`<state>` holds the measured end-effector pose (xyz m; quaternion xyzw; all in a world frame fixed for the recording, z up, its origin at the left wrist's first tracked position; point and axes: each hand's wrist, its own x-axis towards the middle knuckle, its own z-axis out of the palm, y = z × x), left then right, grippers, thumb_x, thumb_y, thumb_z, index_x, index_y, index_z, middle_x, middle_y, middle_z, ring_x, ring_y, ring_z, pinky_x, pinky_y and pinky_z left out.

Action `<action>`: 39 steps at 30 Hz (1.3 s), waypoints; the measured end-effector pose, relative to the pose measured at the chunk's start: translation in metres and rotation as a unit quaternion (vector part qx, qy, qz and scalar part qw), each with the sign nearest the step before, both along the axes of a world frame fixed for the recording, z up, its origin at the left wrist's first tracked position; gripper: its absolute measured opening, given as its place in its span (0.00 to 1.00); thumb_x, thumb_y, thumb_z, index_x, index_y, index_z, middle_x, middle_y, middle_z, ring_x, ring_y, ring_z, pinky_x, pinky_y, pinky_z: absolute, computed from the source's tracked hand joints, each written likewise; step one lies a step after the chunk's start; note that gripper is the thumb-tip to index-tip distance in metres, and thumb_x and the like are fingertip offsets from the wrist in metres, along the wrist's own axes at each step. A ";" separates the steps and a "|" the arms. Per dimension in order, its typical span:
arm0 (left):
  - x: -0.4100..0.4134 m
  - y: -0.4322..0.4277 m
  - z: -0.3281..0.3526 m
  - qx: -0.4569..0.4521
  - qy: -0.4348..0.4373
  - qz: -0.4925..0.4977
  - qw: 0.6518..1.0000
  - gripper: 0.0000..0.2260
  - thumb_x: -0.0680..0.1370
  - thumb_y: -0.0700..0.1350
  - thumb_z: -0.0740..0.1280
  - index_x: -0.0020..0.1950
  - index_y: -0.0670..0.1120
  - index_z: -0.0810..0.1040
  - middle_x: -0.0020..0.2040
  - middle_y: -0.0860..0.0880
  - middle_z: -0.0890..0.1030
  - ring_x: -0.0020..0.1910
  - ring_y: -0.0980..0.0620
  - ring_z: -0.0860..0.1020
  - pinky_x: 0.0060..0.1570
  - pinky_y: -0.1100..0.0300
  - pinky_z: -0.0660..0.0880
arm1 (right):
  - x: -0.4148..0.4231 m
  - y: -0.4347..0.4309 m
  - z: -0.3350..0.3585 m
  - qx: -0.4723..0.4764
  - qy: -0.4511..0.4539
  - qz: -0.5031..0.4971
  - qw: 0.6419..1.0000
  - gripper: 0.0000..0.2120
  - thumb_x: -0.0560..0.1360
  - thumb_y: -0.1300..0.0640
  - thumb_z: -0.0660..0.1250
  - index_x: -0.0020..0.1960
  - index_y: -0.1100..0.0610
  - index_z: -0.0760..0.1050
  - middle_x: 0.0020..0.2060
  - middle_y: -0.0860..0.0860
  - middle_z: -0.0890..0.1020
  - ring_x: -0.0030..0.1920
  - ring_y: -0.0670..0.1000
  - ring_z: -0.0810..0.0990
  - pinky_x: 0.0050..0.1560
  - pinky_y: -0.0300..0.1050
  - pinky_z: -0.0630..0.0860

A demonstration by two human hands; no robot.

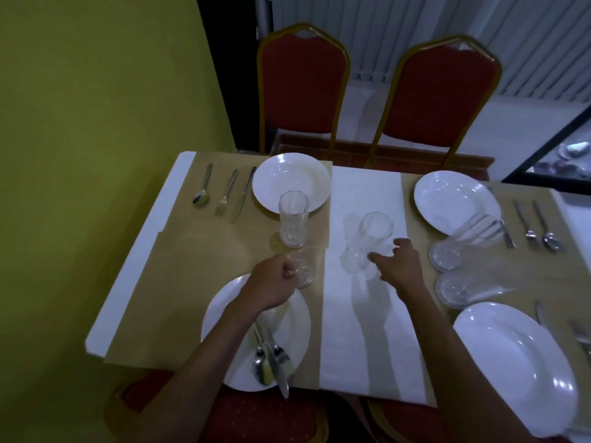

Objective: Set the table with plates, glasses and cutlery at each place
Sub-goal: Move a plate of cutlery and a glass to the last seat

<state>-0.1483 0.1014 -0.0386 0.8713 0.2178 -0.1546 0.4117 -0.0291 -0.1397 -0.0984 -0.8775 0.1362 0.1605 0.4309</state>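
My left hand (271, 284) is shut on a clear glass (303, 271) held tilted, its base facing me, just above the near-left plate (224, 314). A spoon, fork and knife (270, 359) lie on that plate. My right hand (398, 263) hovers over the white runner (361, 330) with fingers spread, at the foot of a blurred glass (372, 235). One glass (293, 222) stands upright by the far-left plate (291, 182). Two glasses (460, 244) (463, 289) lie on their sides between the far-right plate (454, 199) and the near-right plate (515, 356).
Cutlery lies left of the far-left plate (224, 195), right of the far-right plate (532, 230) and at the near-right edge (575, 334). Two red chairs (300, 84) (438, 97) stand at the far side, another (271, 417) below me. A green wall (96, 123) borders the left.
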 end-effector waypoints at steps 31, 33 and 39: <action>-0.006 -0.006 -0.022 -0.134 -0.087 0.127 0.979 0.28 0.79 0.27 0.53 0.75 0.50 0.66 0.62 0.50 0.76 0.63 0.50 0.75 0.56 0.62 0.71 | -0.022 0.100 0.012 -0.018 -0.042 0.391 0.919 0.36 0.66 0.45 0.78 0.68 0.54 0.67 0.59 0.54 0.81 0.57 0.56 0.81 0.56 0.50 0.79; -0.009 -0.006 -0.026 -0.141 -0.083 0.129 0.978 0.27 0.80 0.28 0.53 0.76 0.48 0.64 0.63 0.48 0.75 0.65 0.48 0.74 0.58 0.59 0.69 | -0.025 0.102 0.011 -0.022 -0.049 0.390 0.919 0.36 0.66 0.45 0.78 0.68 0.54 0.67 0.58 0.54 0.81 0.56 0.57 0.82 0.54 0.50 0.79; -0.016 0.003 -0.036 -0.141 -0.066 0.126 0.980 0.26 0.81 0.33 0.55 0.77 0.51 0.63 0.65 0.47 0.74 0.63 0.51 0.75 0.66 0.53 0.70 | -0.026 0.103 0.012 -0.031 -0.045 0.385 0.921 0.36 0.66 0.50 0.79 0.68 0.54 0.66 0.60 0.54 0.81 0.57 0.58 0.81 0.56 0.53 0.80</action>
